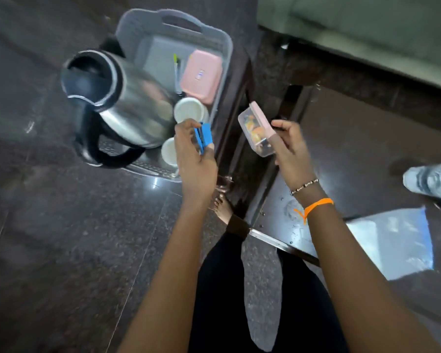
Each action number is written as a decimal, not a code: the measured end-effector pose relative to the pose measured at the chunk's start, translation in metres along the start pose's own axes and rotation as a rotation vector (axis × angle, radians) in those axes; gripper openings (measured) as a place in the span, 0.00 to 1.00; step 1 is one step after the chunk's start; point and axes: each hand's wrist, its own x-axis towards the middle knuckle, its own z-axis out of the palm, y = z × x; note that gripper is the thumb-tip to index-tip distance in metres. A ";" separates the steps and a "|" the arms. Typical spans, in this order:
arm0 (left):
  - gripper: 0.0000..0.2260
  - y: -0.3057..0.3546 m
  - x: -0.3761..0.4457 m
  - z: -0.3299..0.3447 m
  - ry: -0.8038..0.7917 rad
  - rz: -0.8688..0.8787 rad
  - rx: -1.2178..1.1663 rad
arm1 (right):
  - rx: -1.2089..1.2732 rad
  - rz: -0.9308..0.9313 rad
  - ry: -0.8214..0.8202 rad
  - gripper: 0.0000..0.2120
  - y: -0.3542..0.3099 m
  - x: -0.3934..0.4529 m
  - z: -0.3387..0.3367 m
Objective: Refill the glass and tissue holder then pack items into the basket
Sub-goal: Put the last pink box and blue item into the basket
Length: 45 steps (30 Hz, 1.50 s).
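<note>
A grey plastic basket point(224, 47) sits on the dark floor ahead of me. Inside it stand a steel kettle point(127, 103), a pink-lidded box point(201, 76), some pens point(176, 70) and two white cups point(190, 109). My left hand point(196, 154) hovers over the basket's near right corner, shut on a small blue object point(203, 136). My right hand point(290, 146) holds a clear box with a pink lid point(257, 133), tilted on edge, with orange and dark contents inside. It is to the right of the basket, above a dark table edge.
A dark wooden table point(273, 207) stands on my right, with a clear plastic bag point(395, 240) and a plastic water bottle point(433, 180) on it. A green sofa point(367, 26) fills the upper right. My bare foot point(223, 205) rests on the floor by the table leg.
</note>
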 end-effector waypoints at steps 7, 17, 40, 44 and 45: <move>0.18 -0.006 0.054 -0.041 -0.031 -0.086 0.065 | -0.218 -0.164 0.061 0.23 -0.064 0.056 0.087; 0.14 -0.011 0.070 -0.043 -0.123 -0.101 0.092 | -0.723 -0.475 -0.043 0.25 -0.119 0.138 0.148; 0.15 0.008 0.096 -0.024 -0.145 -0.162 -0.202 | -0.651 -0.103 -0.483 0.06 -0.116 0.111 0.104; 0.18 0.011 0.108 -0.022 -0.151 -0.093 -0.211 | -0.458 -0.213 -0.146 0.15 -0.122 0.143 0.101; 0.17 0.012 0.112 -0.021 -0.157 -0.081 -0.177 | -0.407 -0.252 -0.041 0.15 -0.122 0.154 0.102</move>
